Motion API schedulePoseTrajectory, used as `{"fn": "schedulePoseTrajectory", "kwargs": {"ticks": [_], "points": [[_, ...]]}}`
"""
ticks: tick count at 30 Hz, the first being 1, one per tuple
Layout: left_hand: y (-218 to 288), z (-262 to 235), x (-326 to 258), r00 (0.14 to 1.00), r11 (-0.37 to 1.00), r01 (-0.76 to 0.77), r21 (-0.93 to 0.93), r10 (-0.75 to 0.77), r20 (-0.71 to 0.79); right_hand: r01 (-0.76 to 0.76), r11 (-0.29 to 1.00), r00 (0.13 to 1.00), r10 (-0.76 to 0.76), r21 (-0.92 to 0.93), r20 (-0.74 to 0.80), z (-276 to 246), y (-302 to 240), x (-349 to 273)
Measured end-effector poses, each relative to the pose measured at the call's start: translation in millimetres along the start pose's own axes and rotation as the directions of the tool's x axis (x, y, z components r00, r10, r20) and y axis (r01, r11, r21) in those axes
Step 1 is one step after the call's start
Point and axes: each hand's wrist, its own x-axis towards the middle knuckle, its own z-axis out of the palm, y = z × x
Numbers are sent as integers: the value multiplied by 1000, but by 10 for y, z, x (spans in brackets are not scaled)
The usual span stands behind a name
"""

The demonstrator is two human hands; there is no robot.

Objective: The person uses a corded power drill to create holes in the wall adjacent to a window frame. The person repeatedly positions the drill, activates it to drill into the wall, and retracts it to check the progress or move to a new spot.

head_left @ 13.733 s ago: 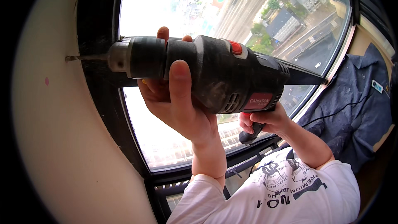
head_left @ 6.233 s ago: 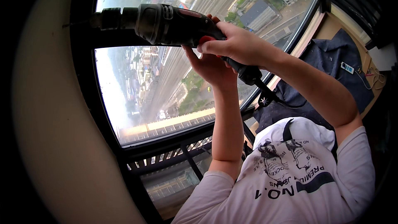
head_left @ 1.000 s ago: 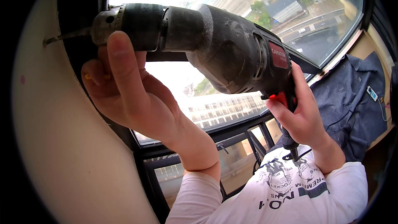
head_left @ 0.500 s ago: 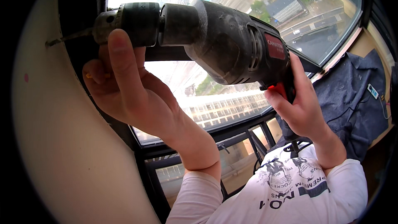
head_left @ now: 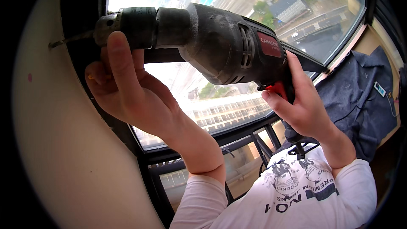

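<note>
A dusty black electric drill (head_left: 229, 44) with a red label lies across the upper middle, its chuck (head_left: 127, 27) to the left. From the chuck a thin drill bit (head_left: 74, 38) reaches the pale wall, its tip at a dark hole. My right hand (head_left: 303, 108) is wrapped round the handle, with the index finger hidden and the thumb beside the red trigger (head_left: 277, 89). Under the chuck, my left hand (head_left: 135, 89) steadies it, thumb up against the near side. A small yellow piece (head_left: 90, 76) shows among its curled fingers; its kind is unclear.
The pale wall (head_left: 76, 144) curves down the left side, with a pink mark (head_left: 29, 77). A dark-framed window (head_left: 229, 101) looks out on a street far below. Dark cloth (head_left: 360, 97) covers a ledge on the right, a small white device (head_left: 380, 89) on it.
The drill body and my right hand have shifted a little left, toward the wall. My left hand stays nearly in place under the chuck, and the bit's tip remains at the same spot.
</note>
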Motion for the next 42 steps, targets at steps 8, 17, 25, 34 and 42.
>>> {"fn": "schedulePoseTrajectory", "kwargs": {"ticks": [8,17,25,34,42], "points": [[-29,227,-463,978,993,72,99,-50,-203,69,996,997,-67,-64,44,-139,53,22],[-184,409,-1614,850,859,484,-164,-507,-147,100,981,994,-93,-165,50,-114,168,38],[-588,987,-2108,743,482,459,-746,-669,25,68,961,993,-41,-266,108,-271,-38,112],[-802,1818,-2131,719,164,371,-914,-674,171,-172,975,972,191,-137,134,-840,-179,202],[-621,1938,-1701,675,152,401,-903,-716,179,-220,971,973,226,-98,56,-971,-381,386]]}}
